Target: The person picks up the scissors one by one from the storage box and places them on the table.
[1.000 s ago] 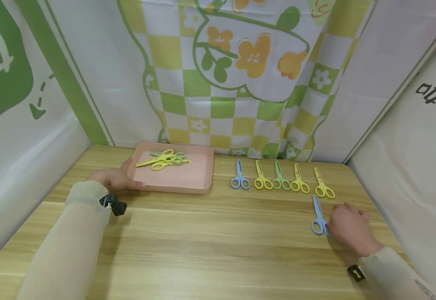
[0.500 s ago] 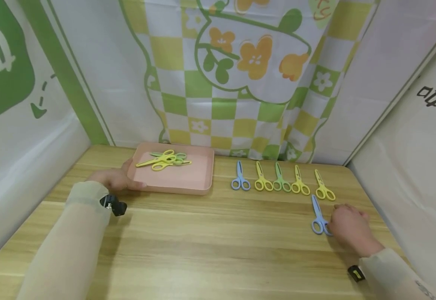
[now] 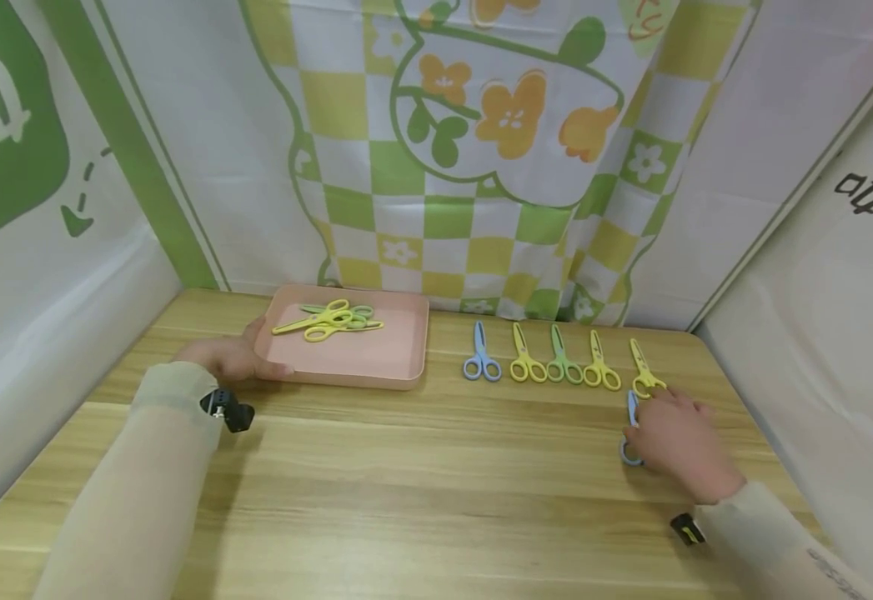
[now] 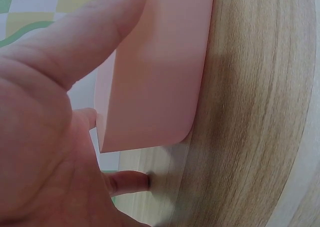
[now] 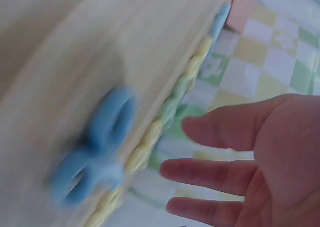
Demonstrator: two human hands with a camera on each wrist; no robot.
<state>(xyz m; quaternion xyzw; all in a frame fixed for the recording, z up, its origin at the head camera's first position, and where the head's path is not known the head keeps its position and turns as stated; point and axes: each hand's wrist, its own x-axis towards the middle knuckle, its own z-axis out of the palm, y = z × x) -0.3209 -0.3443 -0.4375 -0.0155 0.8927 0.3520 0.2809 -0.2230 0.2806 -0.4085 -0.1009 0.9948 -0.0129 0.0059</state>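
Note:
In the head view, my left hand [image 3: 229,358] holds the near-left corner of a shallow pink tray [image 3: 391,358]. The left wrist view shows the thumb [image 4: 95,32] along the tray's wall and one finger [image 4: 130,182] touching the table. Several yellow and green scissors [image 3: 331,318] lie crossed inside the tray. My right hand [image 3: 679,437] is over a pair of blue scissors [image 3: 629,451] and partly hides it. Its fingers are spread with nothing between them in the right wrist view. Just beyond lie yellow scissors [image 3: 640,367], their handles partly covered by the fingertips.
A row at the table's back holds blue scissors [image 3: 480,354], two yellow pairs [image 3: 523,354] and green scissors [image 3: 559,354], handles towards me. The wooden table [image 3: 421,492] meets a checked curtain [image 3: 447,217] behind. White sheeting [image 3: 849,325] borders the right side.
My right hand has moved left and forward from beside the blue scissors to over them, and they have shifted slightly left. The left hand and the tray stay in place.

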